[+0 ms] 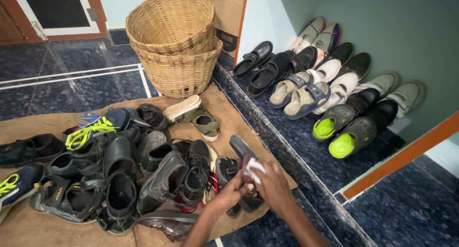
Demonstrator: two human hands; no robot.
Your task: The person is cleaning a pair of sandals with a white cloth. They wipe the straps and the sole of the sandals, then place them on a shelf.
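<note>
Shoe wiping under way beside the step

We grip a dark sandal [241,154] in our left hand [229,193], fingers closed round it, above the brown mat [224,108]. Our right hand [272,182] presses a white cloth [253,168] onto it. Wiping looks mid-course, we judge; next calls for turning the sandal. Cleaned pairs line the raised ledge [291,137]; a shoe heap [124,170] lies left, near two stacked wicker baskets [174,41].

Dark shoe [241,154] part hidden behind right hand [272,182]; bottom-left sneaker [12,187] cut by frame edge.

Stacked wicker baskets [174,41]; shoe pile [119,175]
</note>
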